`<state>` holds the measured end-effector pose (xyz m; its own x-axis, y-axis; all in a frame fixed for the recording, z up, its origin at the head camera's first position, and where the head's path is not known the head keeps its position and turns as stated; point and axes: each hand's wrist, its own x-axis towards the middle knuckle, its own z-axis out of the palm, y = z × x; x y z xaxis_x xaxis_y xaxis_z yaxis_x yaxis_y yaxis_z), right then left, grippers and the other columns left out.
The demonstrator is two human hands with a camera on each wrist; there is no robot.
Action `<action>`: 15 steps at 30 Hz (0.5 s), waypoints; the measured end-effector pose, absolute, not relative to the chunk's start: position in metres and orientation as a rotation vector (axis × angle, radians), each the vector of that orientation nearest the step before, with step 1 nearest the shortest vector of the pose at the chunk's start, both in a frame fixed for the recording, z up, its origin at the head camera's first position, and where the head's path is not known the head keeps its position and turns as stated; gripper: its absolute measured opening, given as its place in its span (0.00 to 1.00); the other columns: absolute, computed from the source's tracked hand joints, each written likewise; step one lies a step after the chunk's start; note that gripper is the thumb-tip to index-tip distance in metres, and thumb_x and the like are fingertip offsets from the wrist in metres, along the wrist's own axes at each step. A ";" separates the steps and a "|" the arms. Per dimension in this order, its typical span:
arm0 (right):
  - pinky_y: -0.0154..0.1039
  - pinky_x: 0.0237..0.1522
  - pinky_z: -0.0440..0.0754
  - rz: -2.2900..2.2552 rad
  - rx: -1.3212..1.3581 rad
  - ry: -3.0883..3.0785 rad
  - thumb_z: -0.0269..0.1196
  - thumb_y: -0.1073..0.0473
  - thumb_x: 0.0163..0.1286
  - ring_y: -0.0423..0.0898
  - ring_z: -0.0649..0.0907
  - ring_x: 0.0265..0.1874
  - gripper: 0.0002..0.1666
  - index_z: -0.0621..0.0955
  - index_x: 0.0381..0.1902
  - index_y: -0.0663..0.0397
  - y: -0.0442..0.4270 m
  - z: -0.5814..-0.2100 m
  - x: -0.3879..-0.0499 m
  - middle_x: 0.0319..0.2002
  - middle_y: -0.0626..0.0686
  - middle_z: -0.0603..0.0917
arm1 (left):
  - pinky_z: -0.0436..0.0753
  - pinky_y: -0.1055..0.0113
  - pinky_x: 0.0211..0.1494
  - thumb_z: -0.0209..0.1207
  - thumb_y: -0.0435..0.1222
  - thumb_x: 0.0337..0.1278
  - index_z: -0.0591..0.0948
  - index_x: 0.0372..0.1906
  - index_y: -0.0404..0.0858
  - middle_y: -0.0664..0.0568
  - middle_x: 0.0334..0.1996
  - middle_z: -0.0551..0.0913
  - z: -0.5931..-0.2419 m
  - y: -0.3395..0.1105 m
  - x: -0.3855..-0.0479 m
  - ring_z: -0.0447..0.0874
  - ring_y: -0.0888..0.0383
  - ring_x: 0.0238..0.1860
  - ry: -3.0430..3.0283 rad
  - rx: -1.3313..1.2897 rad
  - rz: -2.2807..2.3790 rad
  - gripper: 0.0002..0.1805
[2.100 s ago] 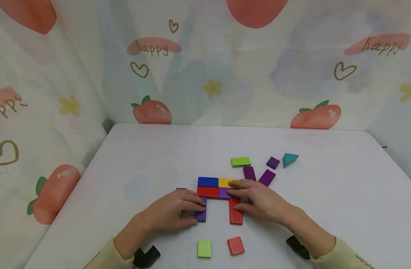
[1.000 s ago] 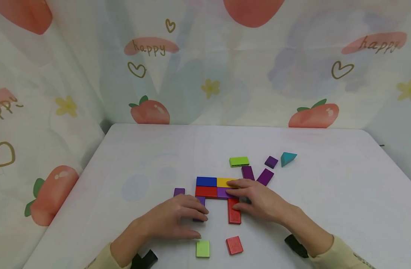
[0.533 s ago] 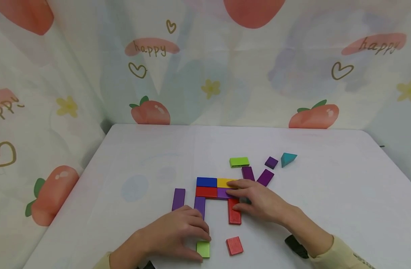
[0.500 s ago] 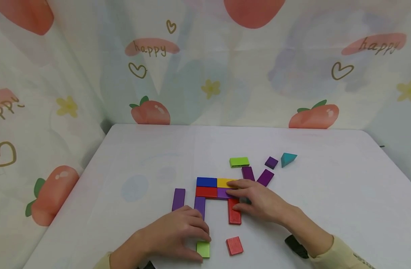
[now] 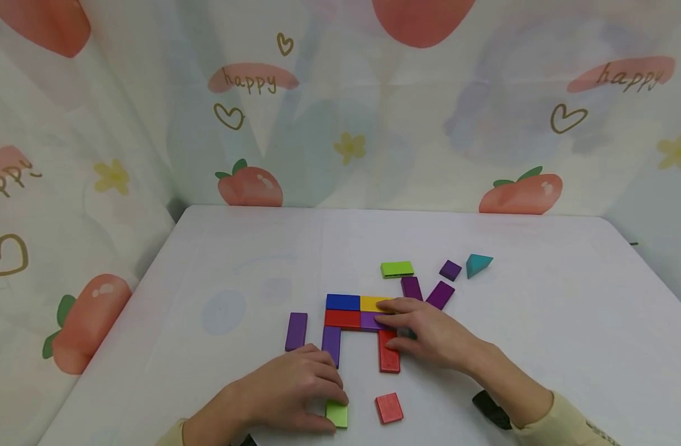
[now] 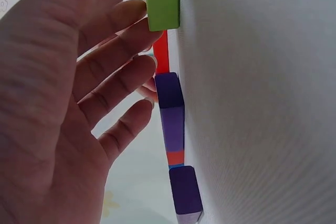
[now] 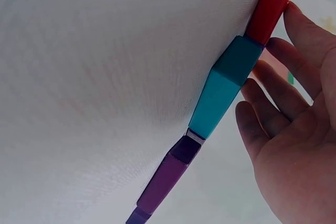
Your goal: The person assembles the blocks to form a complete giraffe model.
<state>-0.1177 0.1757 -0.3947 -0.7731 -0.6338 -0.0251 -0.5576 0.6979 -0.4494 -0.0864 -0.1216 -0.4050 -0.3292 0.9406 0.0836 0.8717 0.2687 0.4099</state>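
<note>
In the head view my left hand point(image 5: 292, 387) has thumb and index finger at opposite edges of a light green square block point(image 5: 336, 416), pinching it on the table. My right hand point(image 5: 437, 328) rests its fingertips on a yellow block point(image 5: 369, 303) and a purple block point(image 5: 369, 320), its thumb on an upright red block point(image 5: 389, 360). Left of these, a blue block point(image 5: 342, 302) lies against a red block point(image 5: 342, 318). Below them stretches a violet block point(image 5: 331, 345). A teal block point(image 7: 215, 100), mostly hidden from the head by my right hand, shows in the right wrist view.
A loose purple block point(image 5: 296, 331) lies at the left. A reddish square block point(image 5: 389, 408) sits in front. Behind are a lime block point(image 5: 397, 269), two slanting dark purple blocks point(image 5: 440, 295), a small purple block point(image 5: 450, 270) and a teal triangular block point(image 5: 478, 265).
My left hand left the violet block and moved toward the near edge, down to the green square block. The loose purple block came into full view. My right hand stayed put.
</note>
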 end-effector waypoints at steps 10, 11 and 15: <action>0.54 0.62 0.76 -0.626 -0.951 2.720 0.70 0.54 0.67 0.59 0.71 0.68 0.28 0.81 0.65 0.51 0.176 -0.394 -0.118 0.67 0.56 0.75 | 0.72 0.77 0.58 0.65 0.48 0.65 0.88 0.51 0.51 0.68 0.43 0.84 -0.406 -0.122 -0.087 0.75 0.71 0.49 2.361 1.723 0.570 0.13; 0.54 0.61 0.76 -0.624 -0.949 2.721 0.70 0.54 0.67 0.59 0.71 0.68 0.28 0.81 0.65 0.51 0.176 -0.394 -0.118 0.67 0.56 0.75 | 0.72 0.77 0.58 0.65 0.48 0.65 0.88 0.51 0.51 0.68 0.43 0.84 -0.406 -0.122 -0.087 0.75 0.71 0.48 2.362 1.725 0.572 0.13; 0.54 0.61 0.76 -0.618 -0.947 2.722 0.70 0.54 0.67 0.59 0.71 0.67 0.28 0.81 0.65 0.51 0.176 -0.394 -0.118 0.67 0.56 0.75 | 0.71 0.77 0.59 0.65 0.47 0.65 0.88 0.50 0.50 0.67 0.43 0.84 -0.406 -0.123 -0.087 0.76 0.70 0.48 2.376 1.748 0.569 0.12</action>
